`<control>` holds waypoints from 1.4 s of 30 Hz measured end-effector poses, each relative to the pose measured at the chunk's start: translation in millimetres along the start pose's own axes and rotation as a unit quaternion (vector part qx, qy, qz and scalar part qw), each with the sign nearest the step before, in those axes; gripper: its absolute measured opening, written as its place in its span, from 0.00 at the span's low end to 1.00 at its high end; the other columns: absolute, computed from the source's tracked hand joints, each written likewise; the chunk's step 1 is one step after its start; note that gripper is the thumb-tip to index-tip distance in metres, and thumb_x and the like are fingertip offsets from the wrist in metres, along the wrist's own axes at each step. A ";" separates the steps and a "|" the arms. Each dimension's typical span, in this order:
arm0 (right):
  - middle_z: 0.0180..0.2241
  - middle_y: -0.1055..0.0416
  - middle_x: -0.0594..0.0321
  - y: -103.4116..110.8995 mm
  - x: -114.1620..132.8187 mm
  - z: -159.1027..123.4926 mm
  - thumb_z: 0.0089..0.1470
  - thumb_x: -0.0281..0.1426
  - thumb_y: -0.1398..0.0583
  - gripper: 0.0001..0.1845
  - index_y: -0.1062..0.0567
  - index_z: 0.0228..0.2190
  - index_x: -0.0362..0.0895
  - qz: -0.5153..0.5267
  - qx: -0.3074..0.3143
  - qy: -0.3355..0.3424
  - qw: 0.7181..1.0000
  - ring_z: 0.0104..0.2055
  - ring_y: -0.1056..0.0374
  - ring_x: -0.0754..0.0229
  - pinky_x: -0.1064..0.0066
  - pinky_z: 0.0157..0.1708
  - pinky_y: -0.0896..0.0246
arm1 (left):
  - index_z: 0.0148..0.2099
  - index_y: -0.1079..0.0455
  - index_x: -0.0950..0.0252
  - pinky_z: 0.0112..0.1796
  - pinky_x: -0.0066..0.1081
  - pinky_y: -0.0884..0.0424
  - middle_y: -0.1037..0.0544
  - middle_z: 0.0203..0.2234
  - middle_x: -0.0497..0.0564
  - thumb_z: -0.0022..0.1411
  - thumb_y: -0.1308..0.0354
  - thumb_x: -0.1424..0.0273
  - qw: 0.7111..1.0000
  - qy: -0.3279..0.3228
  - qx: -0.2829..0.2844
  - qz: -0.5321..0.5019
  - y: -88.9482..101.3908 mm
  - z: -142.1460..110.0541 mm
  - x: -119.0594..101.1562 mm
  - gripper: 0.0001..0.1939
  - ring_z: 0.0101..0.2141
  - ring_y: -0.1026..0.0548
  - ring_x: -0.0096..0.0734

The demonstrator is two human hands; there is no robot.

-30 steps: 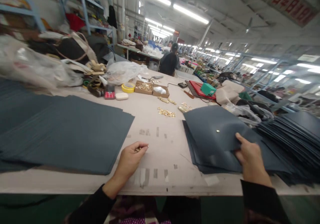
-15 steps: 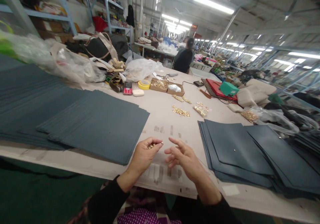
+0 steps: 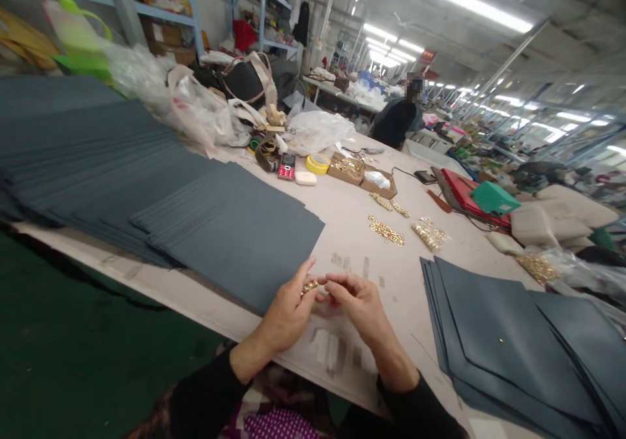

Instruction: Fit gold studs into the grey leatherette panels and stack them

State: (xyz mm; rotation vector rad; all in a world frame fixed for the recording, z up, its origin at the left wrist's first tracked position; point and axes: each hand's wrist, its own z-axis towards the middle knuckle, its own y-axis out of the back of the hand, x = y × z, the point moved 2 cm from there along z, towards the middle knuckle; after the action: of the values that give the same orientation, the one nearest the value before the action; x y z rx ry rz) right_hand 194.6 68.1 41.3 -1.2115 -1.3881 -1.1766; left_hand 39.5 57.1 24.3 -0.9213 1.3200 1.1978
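Observation:
My left hand (image 3: 286,312) rests at the table's near edge, curled round a small heap of gold metal fittings (image 3: 310,287). My right hand (image 3: 355,302) has come against it, its fingertips pinched at those fittings. To the left lies a wide fanned stack of dark grey sheets (image 3: 229,230). To the right sits a second stack of dark grey sheets (image 3: 508,341), the top one bearing a small gold stud (image 3: 501,341). Loose gold fittings (image 3: 386,230) lie further back on the table.
Behind are a small bag of gold fittings (image 3: 429,232), a cardboard tray of fittings (image 3: 346,167), yellow tape (image 3: 318,163), a red phone (image 3: 286,166), plastic bags (image 3: 195,109) and a red folder (image 3: 462,194). A person (image 3: 398,119) sits at the far end.
My right hand left the right-hand stack of sheets and came across to my left hand, closing onto the fittings. The view swung to the left.

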 end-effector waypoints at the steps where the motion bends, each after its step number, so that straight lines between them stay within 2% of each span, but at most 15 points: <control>1: 0.31 0.21 0.58 -5.1 3.0 -3.7 0.49 0.38 0.35 0.15 0.20 0.36 0.41 -0.023 0.016 0.019 0.999 0.31 0.25 0.58 0.68 0.33 0.29 | 0.67 0.51 0.68 0.43 0.32 0.26 0.22 0.48 0.58 0.65 0.55 0.71 0.999 -0.029 -0.005 0.026 0.1 -1.6 1.3 0.29 0.39 0.21 0.31; 3: 0.37 0.21 0.57 -13.3 7.5 -9.1 0.52 0.36 0.37 0.13 0.20 0.38 0.43 -0.058 0.026 0.048 0.997 0.37 0.25 0.56 0.64 0.41 0.29 | 0.68 0.54 0.67 0.49 0.34 0.28 0.23 0.51 0.58 0.67 0.57 0.73 0.993 -0.080 -0.022 0.080 -0.1 -4.3 5.7 0.29 0.47 0.23 0.33; 5: 0.40 0.21 0.57 -18.2 9.4 -11.6 0.52 0.34 0.37 0.12 0.20 0.38 0.43 -0.073 0.023 0.062 0.995 0.41 0.25 0.56 0.63 0.45 0.30 | 0.69 0.57 0.68 0.53 0.36 0.30 0.25 0.53 0.60 0.68 0.59 0.74 0.983 -0.123 -0.036 0.131 -0.5 -6.8 10.8 0.29 0.52 0.26 0.34; 10: 0.35 0.21 0.59 -22.6 6.8 -12.8 0.50 0.31 0.38 0.11 0.20 0.36 0.42 -0.090 0.016 0.063 0.994 0.36 0.25 0.58 0.66 0.40 0.30 | 0.71 0.63 0.69 0.55 0.38 0.31 0.28 0.56 0.62 0.69 0.61 0.77 0.962 -0.183 -0.047 0.197 -1.5 -12.0 15.6 0.30 0.55 0.29 0.35; 18: 0.29 0.22 0.61 -23.3 6.4 -17.9 0.49 0.30 0.37 0.08 0.19 0.32 0.42 -0.079 0.015 0.058 0.995 0.30 0.28 0.61 0.71 0.32 0.34 | 0.71 0.68 0.66 0.53 0.36 0.29 0.28 0.56 0.61 0.68 0.61 0.78 0.961 -0.192 -0.028 0.196 -0.8 -19.6 11.2 0.33 0.54 0.27 0.35; 23: 0.28 0.22 0.61 -24.7 4.8 -17.8 0.46 0.30 0.36 0.06 0.20 0.30 0.42 -0.037 0.017 0.047 0.998 0.30 0.28 0.62 0.72 0.32 0.34 | 0.71 0.68 0.66 0.55 0.36 0.31 0.29 0.57 0.61 0.69 0.61 0.78 0.966 -0.184 -0.023 0.181 0.4 -22.0 9.4 0.33 0.55 0.28 0.35; 30: 0.28 0.22 0.62 -28.5 5.2 -19.7 0.45 0.29 0.35 0.05 0.21 0.28 0.42 -0.013 0.028 0.046 0.998 0.29 0.29 0.63 0.72 0.33 0.35 | 0.71 0.67 0.67 0.56 0.36 0.32 0.37 0.62 0.63 0.68 0.61 0.78 0.968 -0.173 -0.017 0.183 1.6 -25.5 11.2 0.33 0.57 0.30 0.37; 36: 0.27 0.23 0.62 -30.7 4.3 -19.6 0.46 0.30 0.36 0.05 0.21 0.28 0.42 -0.030 0.021 0.056 0.998 0.29 0.30 0.63 0.72 0.32 0.35 | 0.71 0.69 0.64 0.55 0.36 0.31 0.32 0.60 0.60 0.67 0.61 0.79 0.964 -0.197 -0.026 0.176 2.8 -25.6 10.8 0.34 0.56 0.30 0.35; 42: 0.25 0.25 0.65 -35.9 2.9 -15.6 0.44 0.28 0.37 0.03 0.24 0.26 0.42 -0.014 -0.014 0.063 0.998 0.27 0.31 0.63 0.72 0.31 0.35 | 0.71 0.69 0.67 0.48 0.36 0.25 0.28 0.55 0.65 0.67 0.60 0.80 0.944 -0.232 -0.054 0.230 2.0 -23.8 10.2 0.35 0.50 0.24 0.38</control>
State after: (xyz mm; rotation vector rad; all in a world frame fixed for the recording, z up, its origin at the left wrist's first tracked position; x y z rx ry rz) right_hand 159.4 50.8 43.0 -1.1202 -1.3021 -1.2747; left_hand 31.4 35.5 12.5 -0.3637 1.1132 1.7379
